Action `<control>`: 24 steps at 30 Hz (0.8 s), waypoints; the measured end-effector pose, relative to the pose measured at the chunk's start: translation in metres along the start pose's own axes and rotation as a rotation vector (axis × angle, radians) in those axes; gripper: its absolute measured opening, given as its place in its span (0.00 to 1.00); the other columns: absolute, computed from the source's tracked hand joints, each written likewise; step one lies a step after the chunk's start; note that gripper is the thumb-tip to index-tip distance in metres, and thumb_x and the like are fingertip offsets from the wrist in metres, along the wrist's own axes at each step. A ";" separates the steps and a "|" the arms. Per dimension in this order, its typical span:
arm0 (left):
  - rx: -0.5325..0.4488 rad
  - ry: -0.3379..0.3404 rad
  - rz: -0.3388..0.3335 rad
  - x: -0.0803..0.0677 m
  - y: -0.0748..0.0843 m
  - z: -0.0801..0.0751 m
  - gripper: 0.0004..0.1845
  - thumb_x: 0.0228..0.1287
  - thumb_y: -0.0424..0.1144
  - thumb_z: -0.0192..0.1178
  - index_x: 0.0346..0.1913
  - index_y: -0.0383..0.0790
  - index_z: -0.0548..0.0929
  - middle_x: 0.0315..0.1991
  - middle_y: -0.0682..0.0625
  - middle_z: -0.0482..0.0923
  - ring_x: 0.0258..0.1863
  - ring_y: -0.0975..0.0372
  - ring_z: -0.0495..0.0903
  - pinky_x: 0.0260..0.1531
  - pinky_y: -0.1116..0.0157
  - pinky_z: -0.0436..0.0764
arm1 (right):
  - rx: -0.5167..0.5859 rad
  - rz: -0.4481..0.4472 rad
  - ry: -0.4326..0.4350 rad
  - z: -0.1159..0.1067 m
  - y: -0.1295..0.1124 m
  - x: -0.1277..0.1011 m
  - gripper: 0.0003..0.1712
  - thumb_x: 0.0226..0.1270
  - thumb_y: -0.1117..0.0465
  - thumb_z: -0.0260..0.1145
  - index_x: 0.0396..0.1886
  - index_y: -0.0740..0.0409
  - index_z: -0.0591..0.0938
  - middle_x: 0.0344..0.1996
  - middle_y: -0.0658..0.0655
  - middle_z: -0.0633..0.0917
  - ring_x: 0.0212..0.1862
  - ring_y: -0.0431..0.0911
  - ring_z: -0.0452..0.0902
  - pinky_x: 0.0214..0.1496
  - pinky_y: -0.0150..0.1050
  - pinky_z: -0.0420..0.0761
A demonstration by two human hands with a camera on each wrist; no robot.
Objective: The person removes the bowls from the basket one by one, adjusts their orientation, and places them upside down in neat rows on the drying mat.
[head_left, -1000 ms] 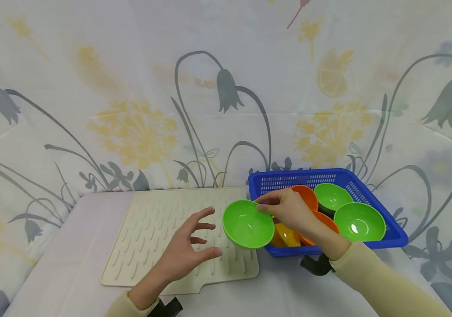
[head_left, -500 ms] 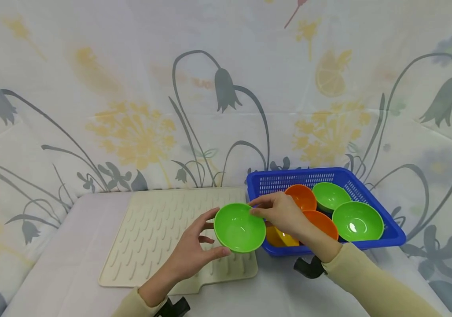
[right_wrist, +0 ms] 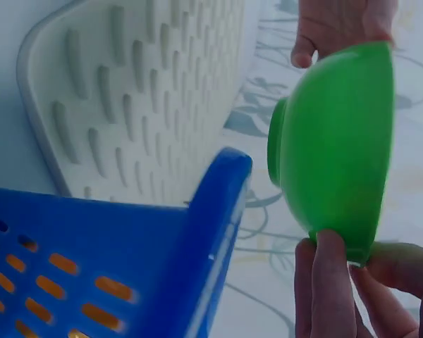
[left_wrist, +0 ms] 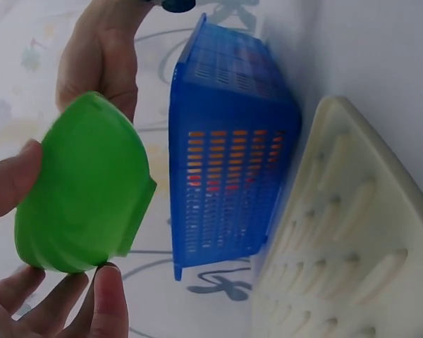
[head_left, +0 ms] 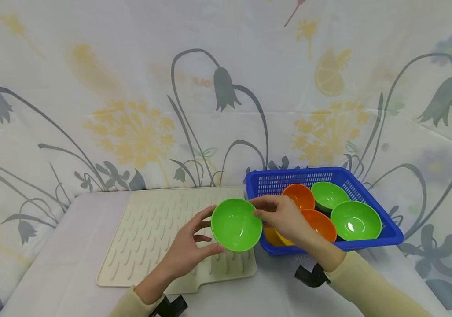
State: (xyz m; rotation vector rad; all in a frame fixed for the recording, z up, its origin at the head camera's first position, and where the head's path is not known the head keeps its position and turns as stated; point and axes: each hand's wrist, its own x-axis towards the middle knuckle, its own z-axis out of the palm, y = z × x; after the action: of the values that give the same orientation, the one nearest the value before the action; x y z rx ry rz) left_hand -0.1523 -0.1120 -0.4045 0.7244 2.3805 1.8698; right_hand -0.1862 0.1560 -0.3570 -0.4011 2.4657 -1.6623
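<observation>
Both hands, left hand (head_left: pixel 188 253) newly joining right hand (head_left: pixel 285 215), are pinching the green bowl (head_left: pixel 236 224) over the drying mat (head_left: pixel 150 233), suggesting a handover left of the blue basket (head_left: pixel 368 240).

Staged tabletop set, home-kitchen flavour, not real kitchen. Floral sheet (head_left: pixel 226 88) hung as backdrop across whole upper frame, draped over table too. Ribbed drying mat (head_left: pixel 150 229) lower centre. Blue basket (head_left: pixel 368 187) lower right, plastic bowls (head_left: pixel 355 220) inside. Wrist-worn camera mounts visible bottom edge.
</observation>
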 end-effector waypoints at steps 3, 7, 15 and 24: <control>-0.033 -0.001 -0.023 -0.001 -0.002 -0.004 0.45 0.55 0.37 0.76 0.74 0.53 0.65 0.71 0.55 0.66 0.61 0.53 0.75 0.47 0.56 0.83 | 0.014 -0.040 0.013 0.004 0.001 -0.002 0.20 0.69 0.69 0.65 0.61 0.63 0.80 0.48 0.61 0.85 0.48 0.53 0.84 0.43 0.42 0.86; -0.132 -0.036 -0.078 -0.001 -0.006 -0.010 0.43 0.58 0.36 0.73 0.75 0.48 0.64 0.72 0.47 0.64 0.61 0.47 0.75 0.47 0.60 0.84 | -0.001 -0.099 0.036 0.011 0.004 -0.006 0.24 0.68 0.72 0.64 0.64 0.61 0.78 0.51 0.61 0.83 0.52 0.55 0.82 0.44 0.39 0.86; -0.220 -0.070 -0.058 0.000 -0.011 -0.018 0.35 0.61 0.32 0.70 0.71 0.39 0.69 0.66 0.40 0.71 0.60 0.46 0.75 0.48 0.60 0.83 | 0.085 -0.199 0.021 0.019 0.011 -0.008 0.25 0.67 0.75 0.63 0.64 0.61 0.78 0.55 0.61 0.79 0.59 0.58 0.76 0.50 0.39 0.84; -0.223 -0.072 0.009 -0.002 -0.006 -0.022 0.36 0.57 0.28 0.72 0.69 0.40 0.71 0.64 0.38 0.72 0.57 0.52 0.79 0.46 0.55 0.85 | 0.136 -0.216 0.032 0.023 0.018 -0.011 0.24 0.68 0.71 0.65 0.63 0.58 0.79 0.57 0.58 0.80 0.60 0.54 0.77 0.56 0.38 0.80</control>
State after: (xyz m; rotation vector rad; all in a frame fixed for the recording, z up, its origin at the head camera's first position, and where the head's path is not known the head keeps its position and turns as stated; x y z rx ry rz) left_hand -0.1594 -0.1338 -0.4049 0.7684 2.0860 2.0316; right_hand -0.1718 0.1455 -0.3822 -0.6478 2.3848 -1.9188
